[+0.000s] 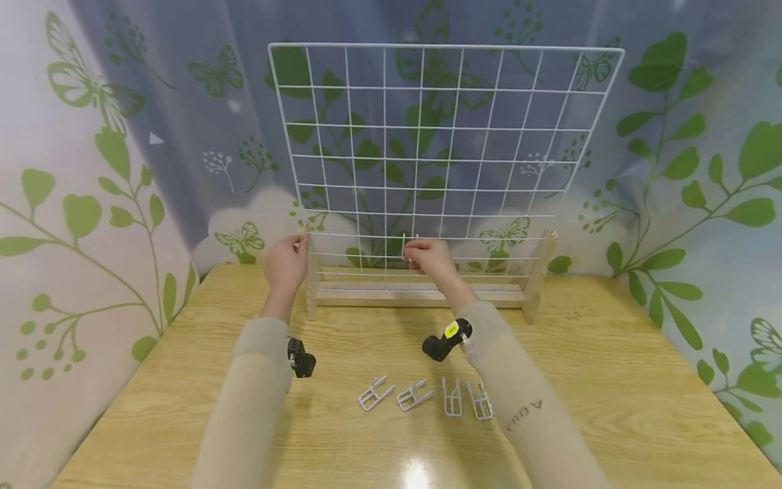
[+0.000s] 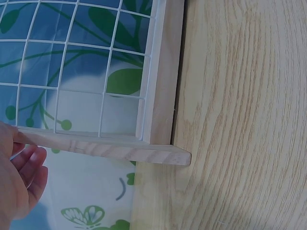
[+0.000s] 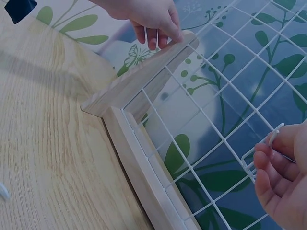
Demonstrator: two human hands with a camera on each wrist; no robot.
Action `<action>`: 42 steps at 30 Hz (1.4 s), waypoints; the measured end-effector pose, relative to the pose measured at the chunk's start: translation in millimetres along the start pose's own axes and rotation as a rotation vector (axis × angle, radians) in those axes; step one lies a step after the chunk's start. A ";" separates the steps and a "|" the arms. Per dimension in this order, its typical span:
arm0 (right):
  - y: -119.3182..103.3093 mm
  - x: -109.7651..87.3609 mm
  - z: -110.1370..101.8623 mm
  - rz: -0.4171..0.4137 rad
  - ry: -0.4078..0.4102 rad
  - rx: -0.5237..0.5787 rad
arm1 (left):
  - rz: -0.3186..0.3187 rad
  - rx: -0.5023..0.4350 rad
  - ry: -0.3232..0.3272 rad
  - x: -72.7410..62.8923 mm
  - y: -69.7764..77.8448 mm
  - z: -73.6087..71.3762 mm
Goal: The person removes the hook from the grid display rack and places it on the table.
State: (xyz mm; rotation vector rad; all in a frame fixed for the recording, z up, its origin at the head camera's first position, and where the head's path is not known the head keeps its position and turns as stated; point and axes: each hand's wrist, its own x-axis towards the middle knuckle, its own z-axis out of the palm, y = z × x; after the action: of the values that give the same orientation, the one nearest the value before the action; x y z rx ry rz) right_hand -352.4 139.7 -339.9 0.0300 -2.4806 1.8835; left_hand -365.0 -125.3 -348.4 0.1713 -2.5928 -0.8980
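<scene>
A white wire grid panel (image 1: pixel 446 46) stands upright in a light wooden stand (image 1: pixel 421 299). My left hand (image 1: pixel 286 263) holds the top of the stand's left upright (image 3: pixel 139 74), its fingertips at the wood's end. At the lower middle of the grid, my right hand (image 1: pixel 432 259) pinches a small white wire hook (image 3: pixel 275 136) between thumb and fingers. The hook lies against the grid wires; whether it is caught on them is hidden by the fingers. In the left wrist view, my left hand (image 2: pixel 21 177) is partly cut off by the frame edge.
Several white wire hooks (image 1: pixel 453 415) lie in a row on the wooden table (image 1: pixel 342 448), in front of the stand. The rightmost is partly behind my right sleeve (image 1: pixel 519 387). A leaf-and-butterfly patterned curtain (image 1: pixel 244 156) hangs behind the grid.
</scene>
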 end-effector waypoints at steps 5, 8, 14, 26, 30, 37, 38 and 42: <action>-5.7 -2.9 -3.9 -0.005 -0.008 -0.002 | 0.004 -0.001 0.009 0.1 0.9 -0.6; -7.2 -5.0 -8.2 -0.006 -0.023 -0.020 | 0.007 0.003 0.002 -0.2 1.7 -0.9; -8.7 -10.5 -23.0 -0.016 -0.049 -0.060 | 0.000 0.003 -0.019 -0.4 2.5 -1.0; -1.4 -33.5 -66.8 -0.036 -0.153 -0.146 | 0.000 0.000 -0.019 0.0 0.3 -0.5; 6.9 -43.3 -81.4 -0.036 -0.176 -0.188 | 0.005 -0.004 -0.013 -0.8 1.0 -1.6; 20.9 -58.5 -104.7 -0.042 -0.198 -0.213 | 0.010 -0.003 -0.007 -1.3 0.6 -0.5; 22.3 -60.3 -107.4 -0.038 -0.200 -0.209 | 0.009 -0.003 -0.008 -1.6 0.5 -0.5; 28.7 -66.1 -117.7 -0.023 -0.212 -0.193 | 0.008 -0.008 -0.006 -2.9 0.9 -2.0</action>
State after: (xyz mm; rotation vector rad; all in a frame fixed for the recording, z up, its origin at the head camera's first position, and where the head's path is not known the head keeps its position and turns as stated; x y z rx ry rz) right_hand -286.2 260.8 -338.1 0.2658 -2.7744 1.7050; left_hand -361.5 -125.0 -347.3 0.1564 -2.5930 -0.9069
